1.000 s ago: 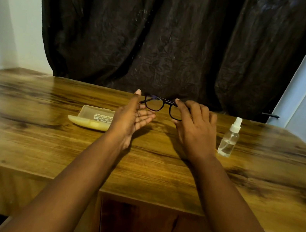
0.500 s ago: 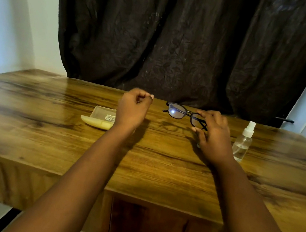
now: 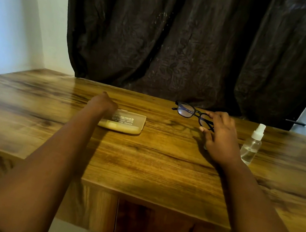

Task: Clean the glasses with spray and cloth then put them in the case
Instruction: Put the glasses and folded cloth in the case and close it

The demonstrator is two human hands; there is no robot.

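Black-framed glasses (image 3: pixel 186 110) are held just above the wooden table (image 3: pixel 160 164) by my right hand (image 3: pixel 219 140), whose fingers grip the frame's right end. A pale translucent case (image 3: pixel 126 122) lies flat and closed on the table to the left. My left hand (image 3: pixel 102 102) is at the case's left end, blurred, with its fingers hidden behind the hand. A small clear spray bottle (image 3: pixel 252 145) with a white nozzle stands upright right of my right hand. I see no cloth.
A dark curtain (image 3: pixel 182 39) hangs behind the table's far edge. Pale walls stand on both sides. A dark handle (image 3: pixel 295 122) sticks out at the right of the curtain.
My left hand has moved left and down from beside the glasses to the case. My right hand keeps hold of the glasses. The camera has turned left.
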